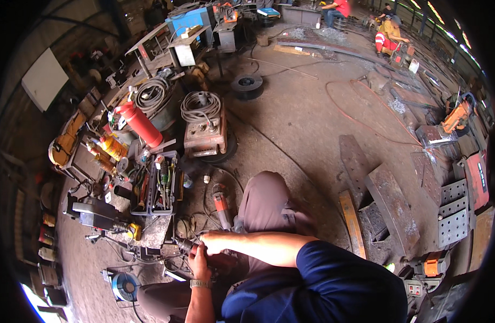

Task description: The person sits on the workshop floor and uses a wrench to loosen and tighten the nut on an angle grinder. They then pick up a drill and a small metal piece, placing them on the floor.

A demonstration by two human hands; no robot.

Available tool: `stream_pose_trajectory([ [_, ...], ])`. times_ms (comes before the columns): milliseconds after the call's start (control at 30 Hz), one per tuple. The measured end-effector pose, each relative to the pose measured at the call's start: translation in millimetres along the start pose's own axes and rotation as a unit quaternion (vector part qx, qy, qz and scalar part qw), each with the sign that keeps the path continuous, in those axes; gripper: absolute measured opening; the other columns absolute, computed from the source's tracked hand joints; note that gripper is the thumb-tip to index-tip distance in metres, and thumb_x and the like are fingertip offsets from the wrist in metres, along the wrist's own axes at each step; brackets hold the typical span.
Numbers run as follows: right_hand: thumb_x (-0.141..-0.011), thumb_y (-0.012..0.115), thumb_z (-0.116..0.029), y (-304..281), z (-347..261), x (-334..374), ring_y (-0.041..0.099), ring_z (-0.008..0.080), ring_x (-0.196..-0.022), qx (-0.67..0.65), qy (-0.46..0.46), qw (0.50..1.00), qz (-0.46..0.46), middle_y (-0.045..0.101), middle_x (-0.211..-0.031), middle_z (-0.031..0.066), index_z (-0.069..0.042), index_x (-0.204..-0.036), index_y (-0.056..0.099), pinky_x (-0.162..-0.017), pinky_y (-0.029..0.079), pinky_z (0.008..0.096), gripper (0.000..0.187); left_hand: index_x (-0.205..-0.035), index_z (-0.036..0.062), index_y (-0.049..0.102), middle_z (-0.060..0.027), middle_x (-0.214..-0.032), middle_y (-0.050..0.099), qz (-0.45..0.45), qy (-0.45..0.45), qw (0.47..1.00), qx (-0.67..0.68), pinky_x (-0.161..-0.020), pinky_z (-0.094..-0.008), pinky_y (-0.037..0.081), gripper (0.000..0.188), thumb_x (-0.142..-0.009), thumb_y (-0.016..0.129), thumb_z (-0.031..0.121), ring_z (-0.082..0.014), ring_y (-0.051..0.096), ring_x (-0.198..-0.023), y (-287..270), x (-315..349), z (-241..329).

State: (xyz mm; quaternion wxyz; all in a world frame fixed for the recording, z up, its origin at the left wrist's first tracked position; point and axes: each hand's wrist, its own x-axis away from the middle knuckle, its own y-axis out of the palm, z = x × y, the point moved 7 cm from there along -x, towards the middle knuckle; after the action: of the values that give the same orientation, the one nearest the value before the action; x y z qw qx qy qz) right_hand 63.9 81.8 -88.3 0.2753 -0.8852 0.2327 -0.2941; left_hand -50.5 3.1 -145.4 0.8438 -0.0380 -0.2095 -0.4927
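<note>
Both my hands meet low in the middle, in front of my bent knee. My left hand (198, 262), with a watch at its wrist, is closed round the dark front end of a power tool (184, 245). My right hand (214, 242) reaches across from the right and is closed at the same front end, its fingertips partly hidden. A reddish body under my right forearm seems to belong to this tool; its exact kind does not show. Just beyond my hands, a red and grey power tool (221, 206) lies on the floor, among cables.
An open toolbox (175, 185) full of hand tools stands ahead left, near a red cylinder (140, 125) and a machine topped with coiled cable (205, 134). Steel plates (393, 207) and a yellowish bar (352, 223) lie right. A blue spool (124, 286) is near left. Other people work far off.
</note>
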Motion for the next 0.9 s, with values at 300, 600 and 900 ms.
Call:
stream_pose_trajectory([
  [300, -0.089, 0.054, -0.007, -48.0, 46.3, 29.8, 0.069, 0.038, -0.092, -0.041, 0.097, 0.983, 0.148, 0.07, -0.096, 0.0207, -0.005, -0.115, 0.057, -0.078, 0.053, 0.0483, 0.027, -0.097, 0.0004, 0.066, -0.0061, -0.085, 0.066, 0.106, -0.061, 0.991, -0.056, -0.064, -0.0322, 0.05, 0.042, -0.079, 0.08, 0.036, -0.0156, 0.062, -0.073, 19.1, -28.7, -19.5],
  [600, -0.098, 0.046, -0.004, -67.5, 125.7, 34.3, 0.069, 0.0204, -0.072, -0.178, 0.139, 0.932, 0.282, 0.069, -0.086, 0.0118, -0.006, -0.119, 0.055, -0.069, 0.056, 0.0367, 0.023, -0.122, -0.0036, 0.06, -0.0208, -0.112, 0.068, 0.175, -0.143, 0.949, -0.219, -0.088, -0.04, 0.051, 0.07, -0.079, 0.076, 0.05, -0.0297, 0.066, -0.104, 26.0, -96.6, -44.1],
  [900, -0.101, 0.046, -0.006, -55.3, 103.5, 15.8, 0.072, 0.0214, -0.084, -0.151, 0.156, 0.95, 0.223, 0.072, -0.097, 0.0131, -0.004, -0.121, 0.055, -0.077, 0.055, 0.0345, 0.022, -0.131, 0.0054, 0.056, -0.0241, -0.114, 0.067, -0.042, -0.08, 0.803, -0.589, -0.097, -0.0416, 0.049, 0.074, -0.074, 0.076, 0.048, -0.0349, 0.066, -0.11, 8.8, -199.6, -88.1],
])
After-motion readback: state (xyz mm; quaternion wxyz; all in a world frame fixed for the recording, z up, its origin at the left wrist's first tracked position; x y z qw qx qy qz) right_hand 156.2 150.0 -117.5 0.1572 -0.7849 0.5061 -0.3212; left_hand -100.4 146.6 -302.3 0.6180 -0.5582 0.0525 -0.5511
